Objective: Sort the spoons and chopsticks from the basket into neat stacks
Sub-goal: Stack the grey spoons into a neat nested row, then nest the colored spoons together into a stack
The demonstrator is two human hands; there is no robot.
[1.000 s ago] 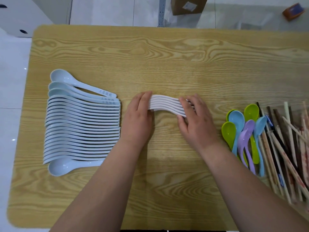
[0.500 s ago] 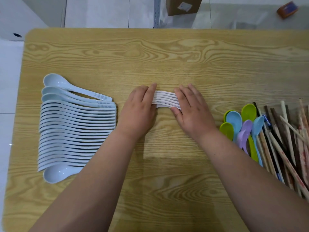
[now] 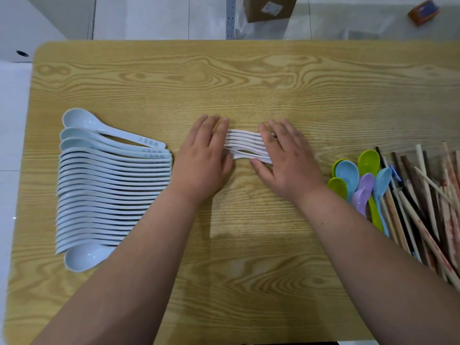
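A small bundle of several white spoons (image 3: 245, 145) lies on its side at the middle of the wooden table (image 3: 249, 78). My left hand (image 3: 204, 153) covers the bundle's left end with straight fingers. My right hand (image 3: 283, 155) lies flat over its right end, thumb against the near side. A long row of nested pale blue spoons (image 3: 112, 185) sits at the left. At the right lie several green, blue and purple spoons (image 3: 358, 185) beside a loose pile of chopsticks (image 3: 428, 195). No basket is in view.
Bare tabletop stretches behind my hands and in front of them. On the floor beyond the far edge stand a cardboard box (image 3: 270, 7) and a small orange object (image 3: 423, 11). The chopstick pile runs off the right edge of the view.
Over the last second my hands have closed in on the white spoons from both ends, so less of the bundle shows between them. The other piles have not moved.
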